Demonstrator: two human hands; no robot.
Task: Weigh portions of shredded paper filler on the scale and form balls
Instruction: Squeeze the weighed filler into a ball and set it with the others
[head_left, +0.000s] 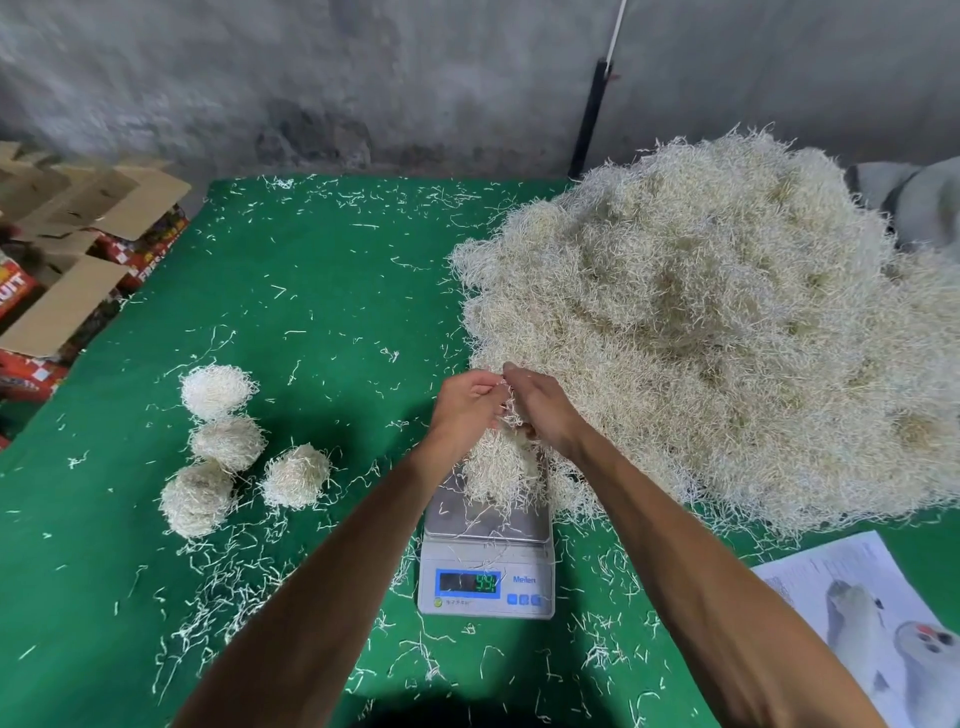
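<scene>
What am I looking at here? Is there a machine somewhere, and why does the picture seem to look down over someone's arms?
No machine: a person works with bare hands. The one picture comes from a wide-angle camera worn on the head, so you look down along both arms.

The left hand and right hand together hold a clump of shredded paper, which hangs down onto the pan of a small digital scale. Its display is lit, but I cannot read it surely.

Everything lies on a green cloth. To the right is a big heap of shredded paper. To the left lie four finished paper balls. Loose strands are scattered about. At lower right is a printed sheet; at far left, beyond the cloth's edge, cardboard boxes.
</scene>
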